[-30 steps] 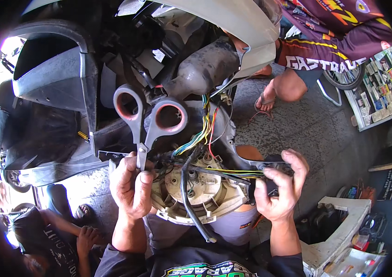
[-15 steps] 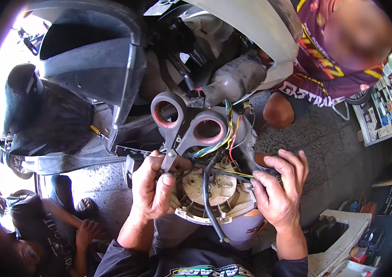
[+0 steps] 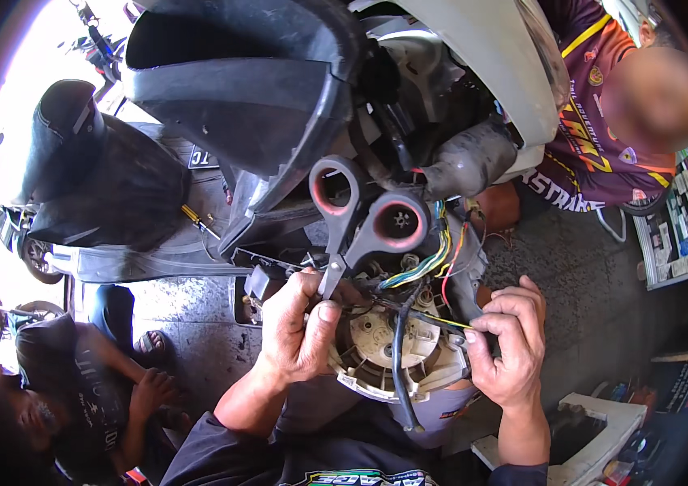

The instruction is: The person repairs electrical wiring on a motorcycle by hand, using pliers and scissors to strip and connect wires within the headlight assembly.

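My left hand [image 3: 301, 332] is closed around the blades of a pair of scissors [image 3: 336, 263], whose black handles with red inner rings point away from me. Pinched between the thumb and fingers of my right hand [image 3: 510, 344] is a thin yellow wire [image 3: 441, 321], stretched leftward toward the scissors. Below lies a round, pale plastic housing [image 3: 376, 340], over my lap. A thick black cable [image 3: 398, 356] crosses it and ends loose near its front edge. Behind the housing runs a bundle of coloured wires [image 3: 421, 271]; a red wire [image 3: 453, 263] curves beside it. My left hand hides the blade tips.
A partly stripped scooter with a black plastic panel [image 3: 238, 89] and grey canister [image 3: 473, 158] stands ahead. A screwdriver [image 3: 198, 219] lies on it at left. One person [image 3: 595, 97] is at far right, another [image 3: 76, 389] sits at lower left. A pale box-like part [image 3: 579, 437] lies lower right.
The whole view has shifted, so the scooter, housing and both hands appear farther right. My grips on the scissors and the wire look the same.
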Available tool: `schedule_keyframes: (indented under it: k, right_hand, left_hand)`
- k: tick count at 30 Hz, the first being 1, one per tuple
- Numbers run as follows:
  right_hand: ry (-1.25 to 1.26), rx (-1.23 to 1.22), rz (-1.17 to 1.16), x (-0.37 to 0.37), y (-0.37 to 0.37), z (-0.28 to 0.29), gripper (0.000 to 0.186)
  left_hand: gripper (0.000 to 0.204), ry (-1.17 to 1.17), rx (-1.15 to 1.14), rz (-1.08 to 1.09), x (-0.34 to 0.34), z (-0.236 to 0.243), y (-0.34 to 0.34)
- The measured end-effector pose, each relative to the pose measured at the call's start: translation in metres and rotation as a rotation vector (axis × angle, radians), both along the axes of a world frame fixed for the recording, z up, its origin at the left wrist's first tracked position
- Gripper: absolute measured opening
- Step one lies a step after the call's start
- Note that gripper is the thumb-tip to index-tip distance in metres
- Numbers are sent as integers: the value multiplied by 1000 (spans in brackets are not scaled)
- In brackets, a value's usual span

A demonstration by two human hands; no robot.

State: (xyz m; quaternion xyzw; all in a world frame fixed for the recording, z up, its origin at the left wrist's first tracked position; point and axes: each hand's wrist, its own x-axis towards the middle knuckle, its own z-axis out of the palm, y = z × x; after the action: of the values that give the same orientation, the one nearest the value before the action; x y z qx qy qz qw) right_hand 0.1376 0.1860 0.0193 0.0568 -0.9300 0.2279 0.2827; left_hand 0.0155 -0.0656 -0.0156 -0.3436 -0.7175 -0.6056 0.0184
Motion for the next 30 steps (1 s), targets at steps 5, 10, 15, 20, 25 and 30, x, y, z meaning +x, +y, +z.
schedule_keyframes:
  k: [5, 10, 15, 20, 25, 30]
  right_hand:
    - [-17, -15, 23, 5, 2, 3, 14]
    - [-30, -13, 19, 5, 1, 3, 16]
    - [-44, 14, 2, 4, 0, 4, 17]
    - [-66, 57, -11, 2, -3, 4, 18]
    - [-111, 124, -20, -2, -8, 7, 21]
    - [-113, 178, -28, -2, -11, 4, 19]
  left_hand:
    - [19, 58, -14, -32, 1, 0, -5]
    - [15, 60, 45, -53, 2, -1, -6]
    - [15, 56, 38, -36, 6, -4, -14]
    - [16, 180, 45, -177, 2, -7, -19]
    - [23, 315, -42, -231, 3, -6, -25]
    - [26, 353, 37, -233, 9, -14, -30]
